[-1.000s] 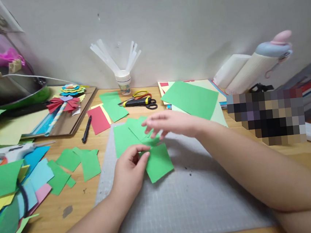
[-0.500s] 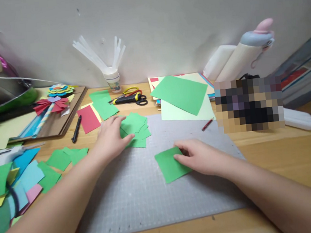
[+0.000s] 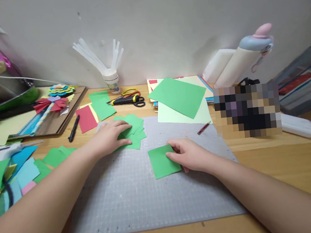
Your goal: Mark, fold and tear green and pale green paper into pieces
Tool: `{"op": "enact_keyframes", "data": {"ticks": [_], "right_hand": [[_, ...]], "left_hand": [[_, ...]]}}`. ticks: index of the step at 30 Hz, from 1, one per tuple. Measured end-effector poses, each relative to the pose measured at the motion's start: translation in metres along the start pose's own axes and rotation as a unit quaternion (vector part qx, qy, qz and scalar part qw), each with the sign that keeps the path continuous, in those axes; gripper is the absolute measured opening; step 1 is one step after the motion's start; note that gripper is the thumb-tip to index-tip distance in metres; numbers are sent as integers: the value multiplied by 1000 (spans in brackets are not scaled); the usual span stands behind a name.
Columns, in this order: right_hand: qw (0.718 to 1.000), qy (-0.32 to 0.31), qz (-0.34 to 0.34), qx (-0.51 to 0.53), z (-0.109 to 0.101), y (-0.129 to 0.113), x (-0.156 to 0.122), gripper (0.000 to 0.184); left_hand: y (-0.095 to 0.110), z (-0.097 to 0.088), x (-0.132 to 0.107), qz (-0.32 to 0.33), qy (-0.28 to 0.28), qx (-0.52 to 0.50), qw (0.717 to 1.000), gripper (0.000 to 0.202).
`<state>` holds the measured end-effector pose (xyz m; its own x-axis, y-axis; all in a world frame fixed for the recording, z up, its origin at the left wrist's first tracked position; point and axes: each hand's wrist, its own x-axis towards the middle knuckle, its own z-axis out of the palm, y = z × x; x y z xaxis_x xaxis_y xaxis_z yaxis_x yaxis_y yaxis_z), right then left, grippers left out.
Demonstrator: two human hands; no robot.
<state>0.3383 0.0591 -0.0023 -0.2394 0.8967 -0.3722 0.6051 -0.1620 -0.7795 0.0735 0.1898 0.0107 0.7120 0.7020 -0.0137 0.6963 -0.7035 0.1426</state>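
Observation:
My right hand (image 3: 186, 154) pinches a green paper square (image 3: 161, 162) at its right edge, thumb on top and fingers beneath. The square is over the middle of the grey cutting mat (image 3: 130, 196). My left hand (image 3: 110, 137) rests at a loose pile of green paper pieces (image 3: 133, 131) on the mat's upper left. Its thumb and fingers are apart, touching the pile's left side.
Behind the mat lie a large green sheet (image 3: 179, 96), scissors (image 3: 139, 102) and a yellow-black cutter (image 3: 125, 99). A paper cup (image 3: 111, 80) holds white strips. A black pen (image 3: 74, 128), red paper (image 3: 86, 118) and colored scraps (image 3: 26, 173) lie left, a dark red pencil (image 3: 204, 128) right.
My view has shifted slightly. My left hand has moved further over the green pile, fingers still apart. My right hand keeps hold of the green square, which now lies flatter and straighter.

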Motion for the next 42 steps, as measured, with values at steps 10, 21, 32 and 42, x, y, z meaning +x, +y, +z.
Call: {"op": "enact_keyframes", "data": {"ticks": [10,21,32,42], "right_hand": [[995,-15,-2,99,2,8,1,13],[888,-29,0,460,-12,-6,-1,28],[827,-89,12,555,5,-11,-6,20],[898,221,-154,349,16,-10,-8,49]], "left_hand": [[14,3,8,-30,52,51,997,32],[58,-5,-22,-17,218,9,976,25],[100,9,-62,171,269,0,948,26],[132,14,-34,-195,204,-576,767,49]]}}
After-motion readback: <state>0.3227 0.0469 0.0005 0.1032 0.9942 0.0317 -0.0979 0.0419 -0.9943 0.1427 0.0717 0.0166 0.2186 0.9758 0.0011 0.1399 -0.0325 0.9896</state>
